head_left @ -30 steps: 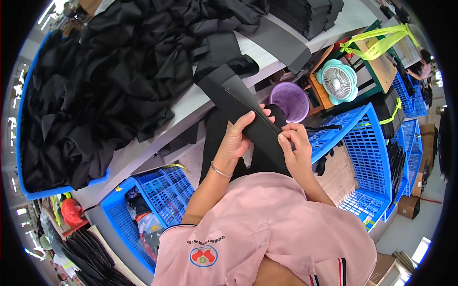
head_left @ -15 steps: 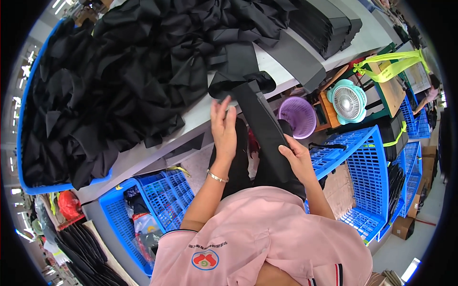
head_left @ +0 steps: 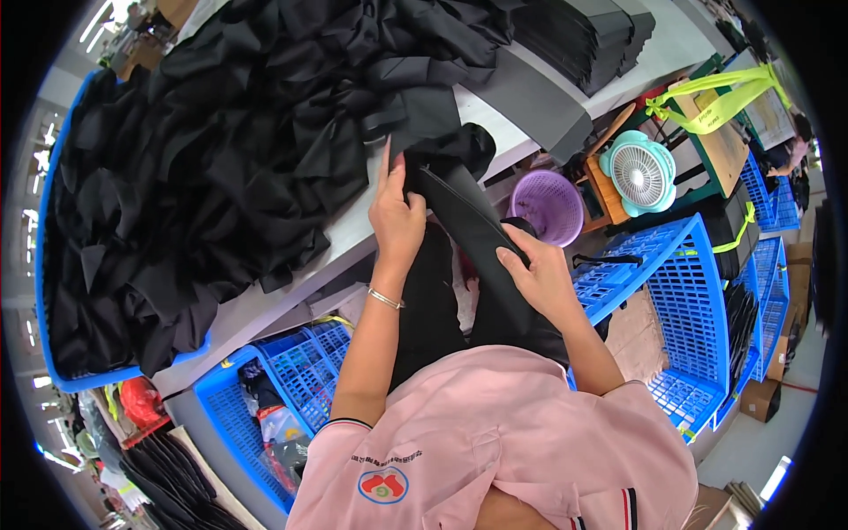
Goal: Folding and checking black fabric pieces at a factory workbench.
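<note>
A long folded strip of black fabric (head_left: 468,216) with a seam along its edge slants over my lap. My right hand (head_left: 534,269) grips its near part, thumb on top and fingers at the edge. My left hand (head_left: 397,221), a bracelet on its wrist, is at the strip's far left end. Its forefinger is stretched out, its thumb stands apart, and the fingertips reach the fabric's edge. Just beyond, a curled black fabric piece (head_left: 477,150) hangs over the table edge. A big heap of loose black fabric pieces (head_left: 203,168) covers the table to the left.
Stacked dark flat pieces (head_left: 583,44) lie on the white table (head_left: 649,75) at the far right. A purple basket (head_left: 548,205), a small turquoise fan (head_left: 638,174) and a blue crate (head_left: 698,309) are to the right. Another blue crate (head_left: 234,411) stands at lower left.
My left hand has moved slightly left and up to the strip's far end, its forefinger now pointing forward. My right hand has shifted a little left along with the strip, which has turned and shows its seam.
</note>
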A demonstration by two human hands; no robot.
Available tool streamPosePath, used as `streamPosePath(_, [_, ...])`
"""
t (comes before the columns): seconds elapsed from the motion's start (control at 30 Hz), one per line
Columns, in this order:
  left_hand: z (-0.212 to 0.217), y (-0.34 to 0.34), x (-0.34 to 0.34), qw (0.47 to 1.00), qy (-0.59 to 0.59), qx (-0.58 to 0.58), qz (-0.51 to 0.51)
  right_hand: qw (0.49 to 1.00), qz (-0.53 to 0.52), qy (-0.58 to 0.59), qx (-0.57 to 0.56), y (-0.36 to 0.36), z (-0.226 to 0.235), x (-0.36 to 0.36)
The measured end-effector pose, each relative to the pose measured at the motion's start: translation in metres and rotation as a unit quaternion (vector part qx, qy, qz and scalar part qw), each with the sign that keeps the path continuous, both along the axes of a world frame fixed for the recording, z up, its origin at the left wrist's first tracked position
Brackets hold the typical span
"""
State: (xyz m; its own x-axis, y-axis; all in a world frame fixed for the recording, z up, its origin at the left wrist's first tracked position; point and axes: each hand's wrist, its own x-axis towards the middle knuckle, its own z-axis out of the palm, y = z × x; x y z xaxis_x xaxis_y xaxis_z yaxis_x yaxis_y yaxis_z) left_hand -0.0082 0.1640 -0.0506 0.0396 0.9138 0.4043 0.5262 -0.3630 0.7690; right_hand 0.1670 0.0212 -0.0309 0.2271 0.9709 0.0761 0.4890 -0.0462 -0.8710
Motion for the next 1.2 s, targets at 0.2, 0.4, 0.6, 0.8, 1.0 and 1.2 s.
streamPosePath(0.2, [0.019,-0.010,-0.003,0.984,0.027,0.003,-0.176,0.991,-0.007,-0.137,-0.007,0.031,0.021,-0.018])
streamPosePath(0.4, [0.032,-0.048,-0.002,0.930,0.039,-0.003,-0.367,0.973,0.027,-0.228,0.032,0.053,-0.031,-0.023])
streamPosePath(0.6, [0.039,-0.088,-0.023,0.959,0.024,0.038,-0.281,0.904,0.016,0.428,-0.002,0.060,-0.063,-0.025])
streamPosePath(0.8, [0.019,-0.116,-0.032,0.986,-0.018,0.018,-0.167,0.809,-0.113,0.577,-0.021,0.056,-0.038,-0.039])
streamPosePath(1.0, [0.020,-0.105,0.000,0.996,-0.063,0.059,-0.019,0.758,-0.086,0.645,-0.028,0.048,-0.012,-0.051])
streamPosePath(1.2, [0.026,-0.105,0.000,0.981,-0.191,0.013,-0.022,0.767,-0.056,0.640,-0.004,0.040,-0.009,-0.050])
